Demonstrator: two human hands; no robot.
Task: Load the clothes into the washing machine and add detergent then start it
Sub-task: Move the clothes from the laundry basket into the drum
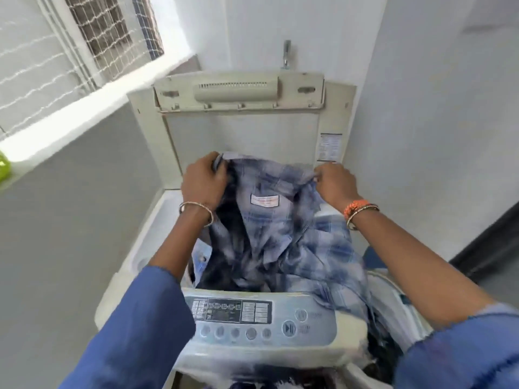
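A blue and white plaid shirt (283, 234) with a white neck label hangs spread over the open top of the washing machine (157, 228). My left hand (203, 182) grips the shirt's collar on the left side. My right hand (334, 182) pinches the collar's other end. The shirt's lower part drapes over the machine's right rim and past the control panel (261, 318). The raised lid (241, 116) stands behind the shirt. The drum is hidden under the fabric. No detergent is in view.
A metal tap (287, 53) sticks out of the wall above the lid. A white ledge with a netted window (92, 46) runs along the left, with a green object (4, 169) at its edge. Dark cloth (379, 357) lies low on the right beside the machine.
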